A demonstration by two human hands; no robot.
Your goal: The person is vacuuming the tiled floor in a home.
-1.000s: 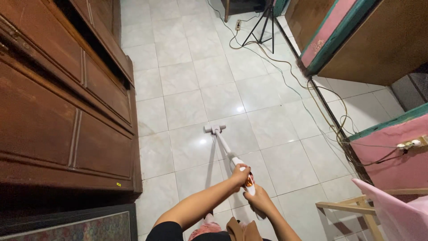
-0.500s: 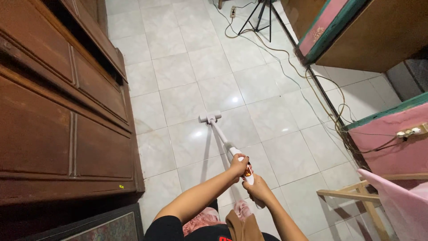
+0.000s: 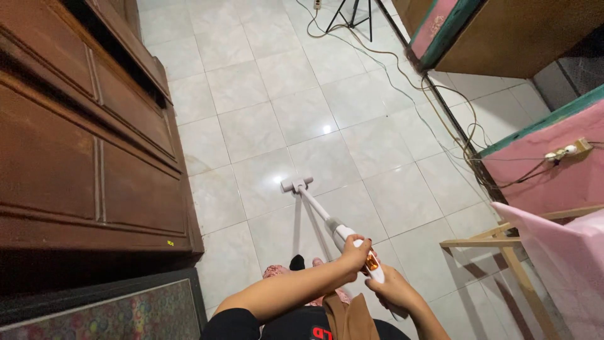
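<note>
- The white stick vacuum (image 3: 333,230) is stiff and seems light; its head (image 3: 296,184) rests on the tiled floor (image 3: 251,126).
- Its handle is clasped by the left hand (image 3: 354,253) and the right hand (image 3: 391,291), both closed around it.

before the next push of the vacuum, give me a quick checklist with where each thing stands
1. Both hands on the stick vacuum: ok, left hand high on the handle, right hand just below it.
2. Floor head flat on the tiles: ok.
3. Tiles right ahead of the head free of things: ok.
4. Clearance from the wooden cabinet: ok, head apart from its base.
5. Loose cables along the far side: not ok if the stroke swings that way.
6. Motor running: cannot tell.
</note>
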